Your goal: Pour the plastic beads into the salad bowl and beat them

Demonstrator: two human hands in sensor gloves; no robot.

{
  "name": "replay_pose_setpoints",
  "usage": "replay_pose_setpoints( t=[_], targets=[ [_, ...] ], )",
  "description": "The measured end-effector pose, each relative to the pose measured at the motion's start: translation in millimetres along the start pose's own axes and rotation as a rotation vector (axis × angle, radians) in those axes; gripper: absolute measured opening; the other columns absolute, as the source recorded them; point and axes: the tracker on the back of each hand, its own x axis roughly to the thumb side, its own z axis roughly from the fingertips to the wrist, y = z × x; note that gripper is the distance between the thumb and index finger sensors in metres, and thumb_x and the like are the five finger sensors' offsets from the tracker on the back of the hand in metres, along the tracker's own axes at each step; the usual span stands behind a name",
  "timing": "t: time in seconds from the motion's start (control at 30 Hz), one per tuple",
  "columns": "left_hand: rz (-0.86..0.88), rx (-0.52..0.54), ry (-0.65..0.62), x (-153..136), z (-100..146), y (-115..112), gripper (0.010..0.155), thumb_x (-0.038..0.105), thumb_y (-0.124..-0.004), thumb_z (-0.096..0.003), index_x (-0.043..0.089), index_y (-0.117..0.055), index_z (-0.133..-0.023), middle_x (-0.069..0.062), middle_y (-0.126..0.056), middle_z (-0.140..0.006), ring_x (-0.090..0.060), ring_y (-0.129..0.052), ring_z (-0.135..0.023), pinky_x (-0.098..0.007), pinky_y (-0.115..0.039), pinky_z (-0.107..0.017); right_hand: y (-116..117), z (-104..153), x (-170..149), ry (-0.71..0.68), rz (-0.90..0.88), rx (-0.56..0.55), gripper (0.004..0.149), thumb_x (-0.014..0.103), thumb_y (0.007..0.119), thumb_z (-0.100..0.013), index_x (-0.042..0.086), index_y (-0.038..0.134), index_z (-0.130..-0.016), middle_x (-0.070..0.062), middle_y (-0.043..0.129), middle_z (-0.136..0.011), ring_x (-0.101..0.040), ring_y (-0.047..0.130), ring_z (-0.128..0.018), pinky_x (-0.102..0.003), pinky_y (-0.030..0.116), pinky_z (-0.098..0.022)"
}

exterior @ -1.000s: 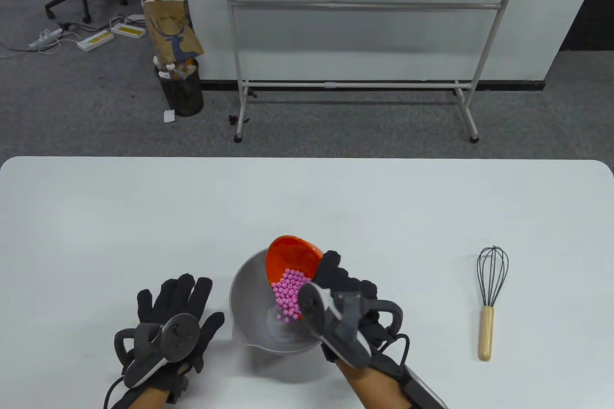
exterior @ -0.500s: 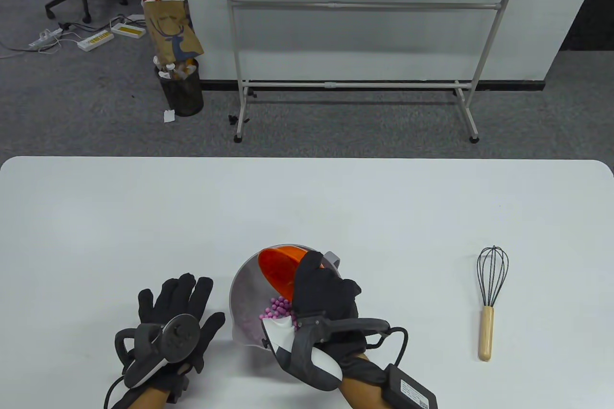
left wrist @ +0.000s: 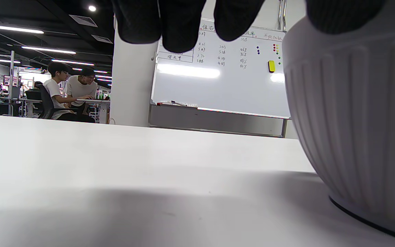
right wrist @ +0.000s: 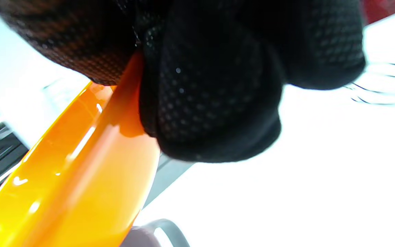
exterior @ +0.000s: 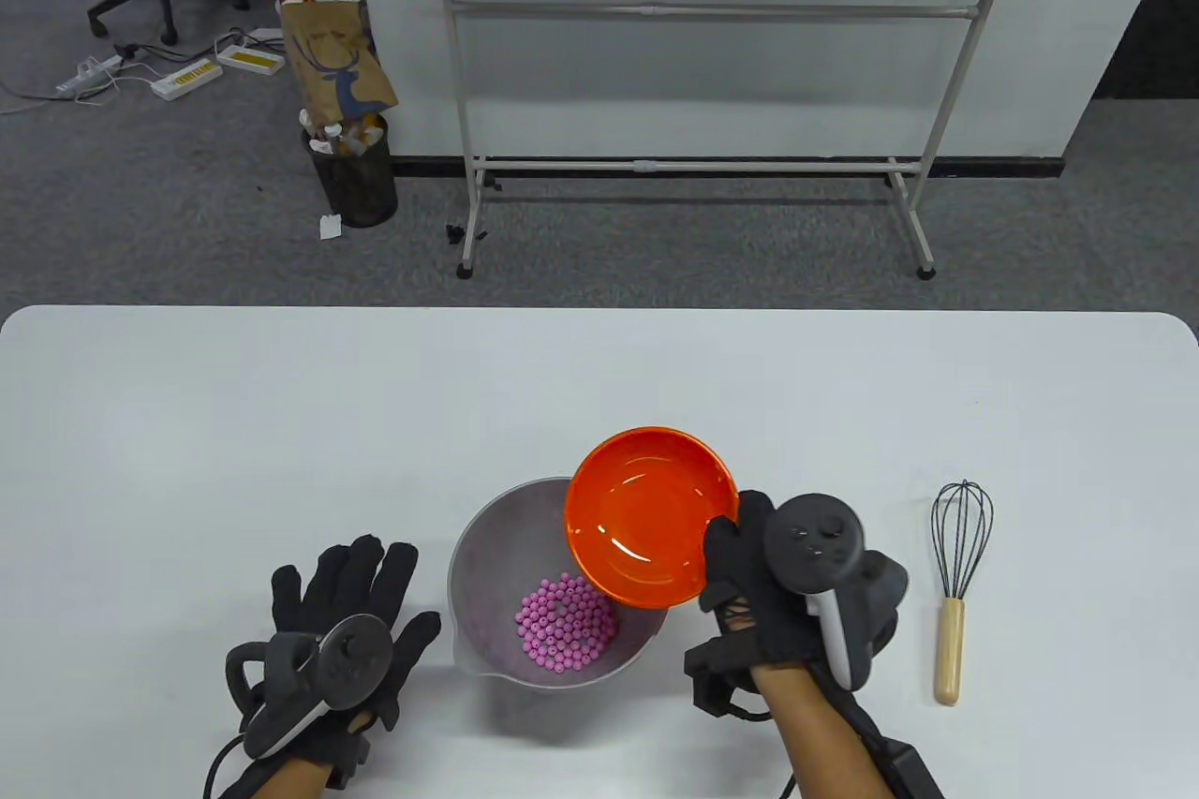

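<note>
My right hand (exterior: 796, 593) grips the orange bowl (exterior: 653, 515) by its rim, thumb over the edge and fingers under it; the right wrist view shows a gloved finger (right wrist: 211, 103) pressed against the orange rim. The bowl is held level and open side up, its inside bare, overlapping the far right rim of the salad bowl (exterior: 487, 546) in the table view. The salad bowl, grey with a pouring lip, stands on the tabletop (exterior: 281, 424) near the middle of the near edge. The pink plastic beads (exterior: 565, 621) lie heaped on its bottom. My left hand (exterior: 342, 616) rests flat on the tabletop just left of the salad bowl, its grip released and fingers spread; from the left wrist view the ribbed bowl wall (left wrist: 351, 137) is close beside the fingertips (left wrist: 180, 27). The whisk (exterior: 957, 588) lies near the right edge of the tabletop, wooden handle toward the near edge, apart from my right hand.
</note>
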Motion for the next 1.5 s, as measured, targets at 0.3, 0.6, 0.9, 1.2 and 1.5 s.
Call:
replay_pose_setpoints(
  t=[0.3, 0.6, 0.9, 1.2, 1.5],
  targets=[
    [0.000, -0.001, -0.002, -0.1, -0.2, -0.3, 0.074, 0.069, -0.064, -0.0470, 0.035, -0.050, -0.111, -0.008, -0.056, -0.122, -0.039, -0.061, -0.111, -0.073, -0.036, -0.073, 9.9, -22.9, -97.8, 0.264, -0.131, -0.001, 0.052, 0.040, 0.085, -0.044, 0.009, 0.080, -0.086, -0.005, 0.104, -0.049, -0.015, 0.110, -0.016, -0.036, 0.089, -0.024],
    [-0.008, -0.015, 0.002, -0.3, 0.0, -1.3, 0.073, 0.069, -0.064, -0.0471, 0.035, -0.051, -0.111, -0.009, -0.056, -0.122, -0.040, -0.061, -0.111, -0.073, -0.036, -0.073, 51.5, -29.2, -143.7, 0.411, -0.084, 0.162, 0.053, 0.037, 0.081, -0.046, 0.007, 0.075, -0.089, -0.006, 0.102, -0.053, -0.016, 0.110, -0.020, -0.037, 0.089, -0.027],
    [-0.012, -0.020, 0.002, -0.5, -0.3, -1.6, 0.074, 0.069, -0.064, -0.0471, 0.035, -0.050, -0.111, -0.009, -0.056, -0.122, -0.040, -0.061, -0.111, -0.073, -0.036, -0.073, 61.3, -29.4, -151.6, 0.421, -0.058, 0.197, 0.058, 0.041, 0.082, -0.046, 0.007, 0.073, -0.091, -0.004, 0.102, -0.058, -0.018, 0.112, -0.027, -0.039, 0.088, -0.031],
    [-0.008, -0.014, -0.004, 1.1, 0.0, -1.5, 0.074, 0.069, -0.064, -0.0469, 0.035, -0.051, -0.111, -0.008, -0.056, -0.122, -0.039, -0.061, -0.111, -0.073, -0.036, -0.072, 35.8, -21.3, -144.5, 0.370, 0.034, 0.063, 0.070, 0.053, 0.086, -0.042, 0.009, 0.069, -0.095, -0.008, 0.100, -0.063, -0.023, 0.111, -0.032, -0.043, 0.086, -0.034],
    [-0.014, -0.011, -0.007, 1.7, -0.2, -1.5, 0.074, 0.069, -0.064, -0.0470, 0.035, -0.050, -0.111, -0.008, -0.056, -0.122, -0.040, -0.061, -0.111, -0.073, -0.036, -0.073, -12.1, -27.6, -138.3, 0.254, 0.358, -0.170, 0.072, 0.049, 0.092, -0.042, 0.014, 0.067, -0.100, -0.011, 0.094, -0.079, -0.034, 0.106, -0.055, -0.052, 0.077, -0.051]
  ],
)
